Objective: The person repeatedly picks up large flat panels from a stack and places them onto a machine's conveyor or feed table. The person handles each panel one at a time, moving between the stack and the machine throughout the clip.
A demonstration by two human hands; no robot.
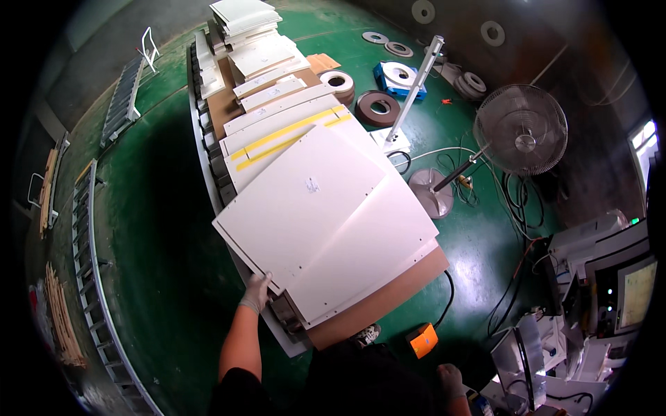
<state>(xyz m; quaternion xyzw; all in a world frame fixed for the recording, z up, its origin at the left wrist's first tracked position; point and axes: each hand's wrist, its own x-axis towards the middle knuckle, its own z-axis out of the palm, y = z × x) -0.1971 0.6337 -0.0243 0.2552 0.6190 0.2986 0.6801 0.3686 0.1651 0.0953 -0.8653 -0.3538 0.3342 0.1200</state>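
Observation:
My left hand [257, 292], in a pale glove, grips the near left corner of a white board [298, 208] with small drilled holes and a little label. This board lies turned askew on top of another white board [374, 239]. Under both, a brown sheet [381, 298] sticks out at the near end of the roller conveyor [291, 340]. My right hand [451, 380], also gloved, hangs low by my right side, apart from the boards. Its fingers are too small and unclear to make out.
Further stacks of white panels [263, 59] run along the conveyor. To the right stand a pedestal fan [522, 132], a white post [416, 90] and rolls of edge banding [377, 109]. An orange foot pedal [422, 340] sits on the floor near a machine with a screen [635, 295].

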